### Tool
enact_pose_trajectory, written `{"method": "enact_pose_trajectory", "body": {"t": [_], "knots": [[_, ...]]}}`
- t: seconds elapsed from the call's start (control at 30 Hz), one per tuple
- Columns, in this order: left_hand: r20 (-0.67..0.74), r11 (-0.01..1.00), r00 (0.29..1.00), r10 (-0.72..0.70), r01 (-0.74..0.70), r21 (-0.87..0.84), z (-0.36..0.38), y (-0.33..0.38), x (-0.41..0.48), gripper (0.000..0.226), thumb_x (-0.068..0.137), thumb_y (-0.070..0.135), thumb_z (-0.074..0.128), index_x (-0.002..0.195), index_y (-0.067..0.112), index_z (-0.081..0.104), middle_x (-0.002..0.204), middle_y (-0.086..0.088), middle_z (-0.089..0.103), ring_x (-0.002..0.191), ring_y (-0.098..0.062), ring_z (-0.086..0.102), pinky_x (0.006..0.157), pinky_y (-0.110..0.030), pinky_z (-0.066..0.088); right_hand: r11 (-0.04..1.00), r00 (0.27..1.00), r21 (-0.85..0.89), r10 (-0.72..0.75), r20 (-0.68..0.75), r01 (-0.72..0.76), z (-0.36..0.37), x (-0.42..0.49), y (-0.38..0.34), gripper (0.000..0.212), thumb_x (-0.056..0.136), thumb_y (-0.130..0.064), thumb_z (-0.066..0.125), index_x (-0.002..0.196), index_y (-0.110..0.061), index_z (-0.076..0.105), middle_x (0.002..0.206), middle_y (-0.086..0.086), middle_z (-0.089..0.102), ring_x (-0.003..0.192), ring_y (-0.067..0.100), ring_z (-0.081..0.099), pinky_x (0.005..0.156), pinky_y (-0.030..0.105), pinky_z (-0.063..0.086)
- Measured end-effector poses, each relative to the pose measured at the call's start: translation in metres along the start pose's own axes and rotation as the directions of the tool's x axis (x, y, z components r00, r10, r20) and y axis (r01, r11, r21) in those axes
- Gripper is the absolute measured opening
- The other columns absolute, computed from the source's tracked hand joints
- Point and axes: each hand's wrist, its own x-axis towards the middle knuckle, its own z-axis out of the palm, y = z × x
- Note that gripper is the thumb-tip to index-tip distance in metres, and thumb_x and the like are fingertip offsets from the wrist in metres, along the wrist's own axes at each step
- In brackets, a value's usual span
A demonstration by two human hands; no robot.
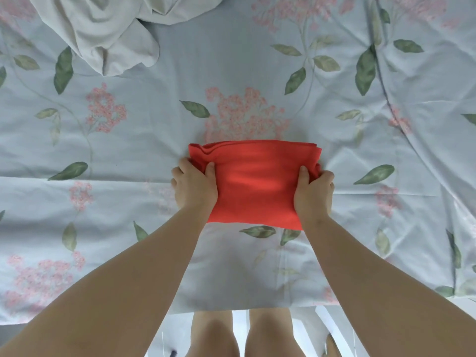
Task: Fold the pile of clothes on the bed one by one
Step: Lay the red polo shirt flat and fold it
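Already folded small, a red garment (pixel 255 181) lies mid-bed (pixel 386 150), its sides gripped by the left hand (pixel 194 188) and right hand (pixel 313 191), thumbs on top. Uneven lifting could spill the layers open; a pale heap (pixel 103 34) waits beyond.

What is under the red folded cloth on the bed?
The red folded cloth lies on the floral bedsheet, which shows all around it. The left hand and right hand grip its sides, thumbs on top. Whatever lies directly beneath is covered.
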Motion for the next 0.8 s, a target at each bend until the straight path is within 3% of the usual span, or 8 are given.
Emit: {"method": "enact_pose_trajectory", "body": {"t": [0.1, 0.17, 0.3, 0.37, 0.5, 0.67, 0.73, 0.8], "knots": [[0.056, 0.996, 0.998, -0.024, 0.029, -0.081, 0.001, -0.001, 0.001, 0.048, 0.098, 0.042, 0.040, 0.128, 0.004, 0.039, 0.125, -0.015, 0.051, 0.110, -0.037, 0.052, 0.078, -0.036, 0.036, 0.999, 0.999, -0.035, -0.010, 0.032, 0.012, -0.003, 0.005, -0.001, 0.045, 0.100, -0.042, 0.036, 0.126, -0.006, 0.042, 0.128, 0.011, 0.053, 0.114, 0.033, 0.052, 0.077, 0.030, 0.033], [0.105, 0.984, 0.994, -0.024, 0.042, -0.173, -0.004, -0.004, -0.001, 0.046, 0.099, 0.043, 0.038, 0.120, 0.004, 0.050, 0.114, -0.013, 0.059, 0.106, -0.035, 0.055, 0.080, -0.034, 0.038, 1.000, 0.998, 0.025, -0.015, 0.063, 0.013, -0.011, 0.006, -0.004, 0.047, 0.100, -0.043, 0.035, 0.121, -0.004, 0.050, 0.114, 0.012, 0.059, 0.108, 0.033, 0.054, 0.080, 0.032, 0.037], [0.191, 0.930, 0.982, 0.001, 0.070, -0.362, -0.032, -0.003, -0.018, 0.034, 0.099, 0.042, 0.040, 0.095, 0.014, 0.058, 0.085, 0.001, 0.060, 0.092, -0.026, 0.059, 0.080, -0.035, 0.045, 0.976, 0.990, 0.206, 0.039, 0.134, -0.066, -0.036, -0.008, -0.009, 0.039, 0.100, -0.040, 0.037, 0.089, -0.009, 0.059, 0.078, 0.000, 0.053, 0.084, 0.024, 0.050, 0.078, 0.034, 0.040], [0.216, 0.909, 0.976, 0.034, 0.060, -0.413, -0.053, 0.003, -0.035, 0.029, 0.099, 0.042, 0.040, 0.092, 0.019, 0.056, 0.085, 0.003, 0.060, 0.086, -0.022, 0.059, 0.080, -0.035, 0.046, 0.961, 0.988, 0.268, 0.036, 0.150, -0.076, -0.056, -0.029, -0.015, 0.038, 0.100, -0.039, 0.037, 0.080, -0.014, 0.057, 0.079, 0.001, 0.053, 0.083, 0.022, 0.050, 0.080, 0.036, 0.042], [0.230, 0.889, 0.964, 0.133, -0.013, -0.458, -0.102, 0.031, -0.077, 0.027, 0.098, 0.043, 0.040, 0.089, 0.023, 0.056, 0.089, 0.002, 0.061, 0.085, -0.021, 0.060, 0.081, -0.037, 0.048, 0.918, 0.991, 0.391, 0.022, 0.131, -0.072, -0.107, -0.077, -0.029, 0.039, 0.100, -0.040, 0.038, 0.083, -0.011, 0.058, 0.083, 0.003, 0.052, 0.080, 0.020, 0.049, 0.074, 0.032, 0.040], [0.204, 0.864, 0.934, 0.292, -0.166, -0.475, -0.153, 0.075, -0.137, 0.030, 0.098, 0.044, 0.040, 0.102, 0.019, 0.057, 0.089, 0.004, 0.059, 0.094, -0.026, 0.058, 0.087, -0.039, 0.046, 0.854, 0.997, 0.519, -0.011, 0.076, -0.030, -0.178, -0.125, -0.043, 0.036, 0.099, -0.042, 0.038, 0.099, -0.014, 0.060, 0.089, 0.002, 0.058, 0.078, 0.017, 0.052, 0.077, 0.030, 0.041], [0.210, 0.854, 0.923, 0.322, -0.187, -0.485, -0.161, 0.091, -0.163, 0.038, 0.097, 0.045, 0.042, 0.113, 0.015, 0.059, 0.099, -0.001, 0.061, 0.100, -0.028, 0.058, 0.094, -0.043, 0.046, 0.821, 0.999, 0.571, -0.027, 0.047, -0.005, -0.209, -0.138, -0.044, 0.035, 0.100, -0.042, 0.039, 0.097, -0.014, 0.060, 0.086, 0.000, 0.058, 0.076, 0.016, 0.053, 0.070, 0.029, 0.042], [0.223, 0.844, 0.912, 0.344, -0.197, -0.498, -0.161, 0.107, -0.189, 0.040, 0.097, 0.044, 0.044, 0.118, 0.014, 0.059, 0.107, -0.004, 0.061, 0.103, -0.029, 0.058, 0.097, -0.045, 0.045, 0.793, 0.999, 0.609, -0.034, 0.015, 0.018, -0.240, -0.146, -0.036, 0.031, 0.100, -0.042, 0.039, 0.096, -0.017, 0.057, 0.086, -0.002, 0.057, 0.080, 0.017, 0.054, 0.074, 0.030, 0.042]]}}
